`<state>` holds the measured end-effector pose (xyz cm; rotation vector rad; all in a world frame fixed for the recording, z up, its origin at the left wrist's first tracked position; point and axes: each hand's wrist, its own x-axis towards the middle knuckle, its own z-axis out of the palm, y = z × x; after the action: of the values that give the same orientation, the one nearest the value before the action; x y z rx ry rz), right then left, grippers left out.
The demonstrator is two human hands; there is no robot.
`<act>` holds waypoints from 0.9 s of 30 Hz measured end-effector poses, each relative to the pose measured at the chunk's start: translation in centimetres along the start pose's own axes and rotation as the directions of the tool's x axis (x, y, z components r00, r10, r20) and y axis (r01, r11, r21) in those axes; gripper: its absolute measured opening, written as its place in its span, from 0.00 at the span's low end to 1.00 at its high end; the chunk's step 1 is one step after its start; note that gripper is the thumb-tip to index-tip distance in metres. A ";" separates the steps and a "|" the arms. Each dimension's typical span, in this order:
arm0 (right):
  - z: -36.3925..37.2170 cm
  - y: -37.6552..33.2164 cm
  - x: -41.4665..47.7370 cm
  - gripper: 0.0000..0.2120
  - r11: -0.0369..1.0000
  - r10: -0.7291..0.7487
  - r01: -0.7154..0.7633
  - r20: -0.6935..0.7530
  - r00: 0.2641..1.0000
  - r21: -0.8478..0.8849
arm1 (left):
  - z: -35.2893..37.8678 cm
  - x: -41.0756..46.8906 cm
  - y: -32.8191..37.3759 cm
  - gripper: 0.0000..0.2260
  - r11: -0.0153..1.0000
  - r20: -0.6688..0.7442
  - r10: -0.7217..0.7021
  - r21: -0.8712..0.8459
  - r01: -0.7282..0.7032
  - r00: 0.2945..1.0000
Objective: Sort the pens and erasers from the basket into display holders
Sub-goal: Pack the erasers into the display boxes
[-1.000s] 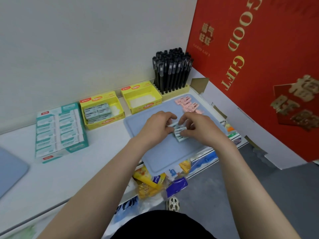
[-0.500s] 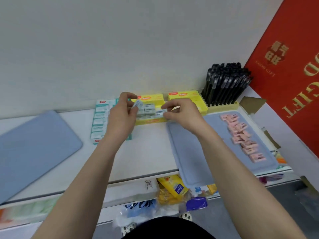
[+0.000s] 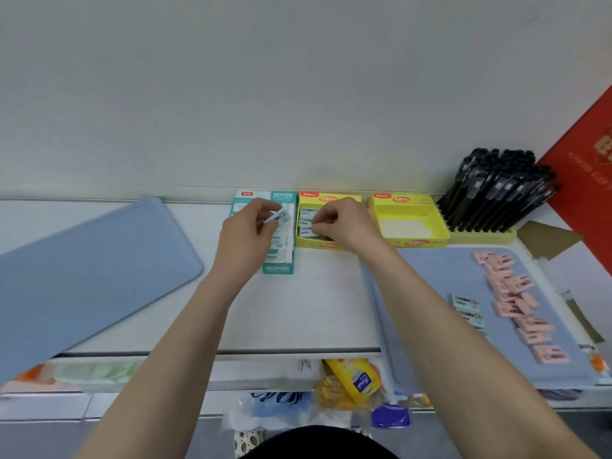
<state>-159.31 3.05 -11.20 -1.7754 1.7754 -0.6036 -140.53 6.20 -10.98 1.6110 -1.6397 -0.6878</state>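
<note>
While the left hand pinches an eraser, the yellow holder lies just to its right. The right hand, over that holder, seemingly pinches another.

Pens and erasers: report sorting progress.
Done: black pens stand in their yellow holder; some pale blue erasers lie in the left yellow cardboard box. In hand: the left hand pinches one pale blue eraser; the right hand reaches into that box. Left: pink erasers and two pale blue ones on the blue tray; the right yellow box looks empty.
</note>
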 end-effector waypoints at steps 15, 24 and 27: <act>1.1 -0.4 -0.1 0.03 0.988 -0.013 -0.003 -0.101 0.995 -0.153 | 1.4 1.3 1.5 0.09 0.999 0.042 0.049 0.001 -0.049 0.998; -1.4 0.4 -1.3 0.03 0.813 0.009 -0.002 -0.008 1.000 0.583 | 2.6 2.2 2.0 0.10 0.992 0.139 0.106 -0.083 -0.095 0.985; -2.7 2.0 -1.3 0.07 0.922 0.062 -0.006 -0.133 0.989 0.387 | 3.3 2.3 2.4 0.10 0.985 0.180 0.145 0.064 -0.159 0.973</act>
<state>-162.65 4.25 -10.45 -1.4569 1.6342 -1.0124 -144.48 3.74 -10.69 1.4943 -1.9169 -0.7097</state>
